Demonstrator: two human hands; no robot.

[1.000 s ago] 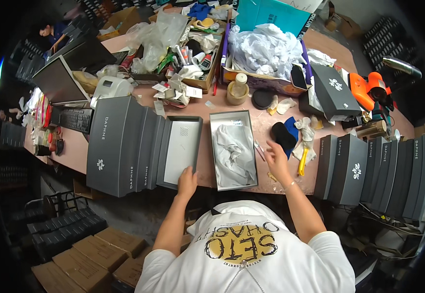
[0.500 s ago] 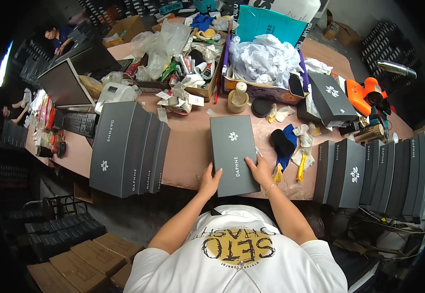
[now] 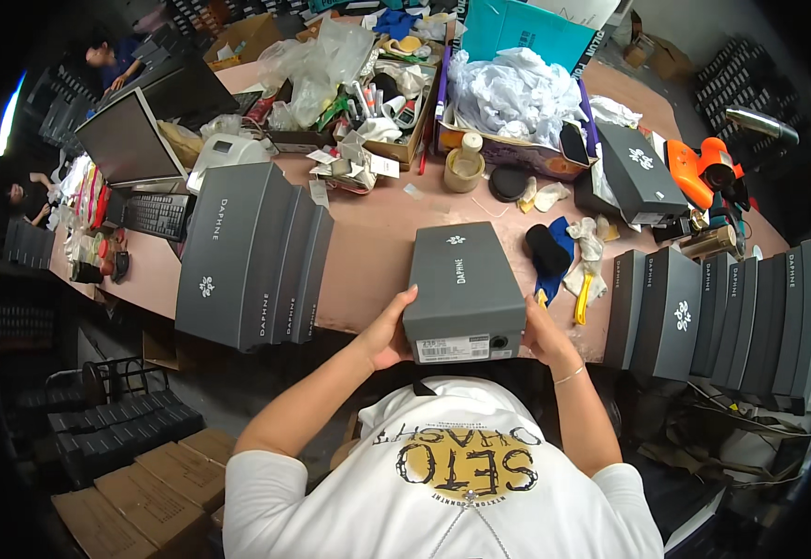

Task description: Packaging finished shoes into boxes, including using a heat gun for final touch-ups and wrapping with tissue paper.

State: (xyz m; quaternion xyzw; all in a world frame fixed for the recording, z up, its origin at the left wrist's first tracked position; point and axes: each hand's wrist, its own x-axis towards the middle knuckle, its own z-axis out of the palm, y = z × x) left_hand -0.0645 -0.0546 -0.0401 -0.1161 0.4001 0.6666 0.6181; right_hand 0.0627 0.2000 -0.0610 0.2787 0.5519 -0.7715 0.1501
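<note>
A dark grey shoebox (image 3: 466, 279) with a closed lid is gripped between my two hands near the table's front edge. It is tilted, so its end with a white label shows toward me. My left hand (image 3: 388, 331) presses the box's left side, thumb up along the edge. On the opposite side my right hand (image 3: 547, 333) grips the near right corner, its fingers partly hidden behind the box. Just right of it lie a black pad (image 3: 546, 250) on a blue cloth and a yellow-handled tool (image 3: 583, 298) by a crumpled rag.
Grey shoeboxes (image 3: 228, 261) stand at the left edge; several more (image 3: 675, 317) line the right. Behind are a purple carton (image 3: 517, 158) of white paper, a glue jar (image 3: 464, 168), a monitor (image 3: 130, 135) and an orange heat tool (image 3: 689, 175). Other people are at far left.
The shoebox, lying flatter before, has been tipped so its labelled end now faces me. My hands have shifted from its top edges to its sides, and my right hand has moved outward.
</note>
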